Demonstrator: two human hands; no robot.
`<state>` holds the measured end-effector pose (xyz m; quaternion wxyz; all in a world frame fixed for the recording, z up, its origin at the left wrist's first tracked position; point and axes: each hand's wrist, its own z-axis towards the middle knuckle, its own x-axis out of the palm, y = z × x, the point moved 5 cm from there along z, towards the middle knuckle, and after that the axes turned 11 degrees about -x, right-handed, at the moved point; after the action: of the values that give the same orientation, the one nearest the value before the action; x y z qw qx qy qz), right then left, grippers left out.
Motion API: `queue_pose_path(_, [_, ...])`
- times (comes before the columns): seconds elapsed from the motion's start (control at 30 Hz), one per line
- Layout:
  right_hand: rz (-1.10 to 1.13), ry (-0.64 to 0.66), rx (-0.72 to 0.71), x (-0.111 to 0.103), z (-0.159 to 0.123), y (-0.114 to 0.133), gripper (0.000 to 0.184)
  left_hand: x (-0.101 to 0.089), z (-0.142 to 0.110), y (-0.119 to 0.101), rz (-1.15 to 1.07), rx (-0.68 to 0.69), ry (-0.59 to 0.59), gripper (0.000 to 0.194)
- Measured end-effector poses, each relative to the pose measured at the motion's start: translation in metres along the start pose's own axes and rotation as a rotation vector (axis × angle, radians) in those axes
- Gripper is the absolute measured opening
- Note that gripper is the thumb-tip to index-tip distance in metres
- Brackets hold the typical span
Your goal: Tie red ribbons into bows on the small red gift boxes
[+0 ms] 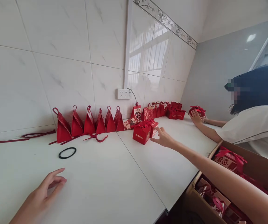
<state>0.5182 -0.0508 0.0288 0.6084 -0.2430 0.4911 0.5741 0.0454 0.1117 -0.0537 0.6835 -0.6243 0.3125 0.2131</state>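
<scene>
One cube-shaped red card box (140, 136) with gold lettering, in the head view: on the white tabletop (96, 186), right of the seam, red satin bow (145, 123) on top. Second red face with pale print close against its right side; cannot tell one piece from two.

Right hand (164, 137): index finger extended at that right side, thumb apart below. Apparently a light touch, no closed grip visible. Left hand (44, 191): open, fingers loosely bent, nothing held, well apart from the box.

Handling, as judged: best to steer by the firm lower sides, fingertips flat, clear of the bow; thin card likely to dent under a pinch, satin likely to slip. Short, gentle pushes, base kept flat on the table. Left hand useful as a stop on the opposite face. Watch for the flat printed red card (130, 123) just behind, easily nudged, and for the row of six triangular red pouches with ribbon loops (109, 124) along the wall, probably easy to topple.
</scene>
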Motion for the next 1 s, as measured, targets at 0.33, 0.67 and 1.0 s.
queue_pose_path(0.33, [-0.008,-0.114,-0.024,0.043,0.017,0.054,0.047,0.0,-0.03,-0.03,-0.065,0.065,0.099,0.039])
queue_pose_path(0.67, [0.357,-0.072,-0.685,0.015,-0.021,0.181,0.08,0.001,-0.042,-0.039,-0.308,0.028,0.165,0.041])
queue_pose_path(1.0, [0.831,0.174,-0.993,0.041,-0.032,0.3,0.088,-0.021,-0.043,-0.05,-0.946,0.114,0.111,0.051])
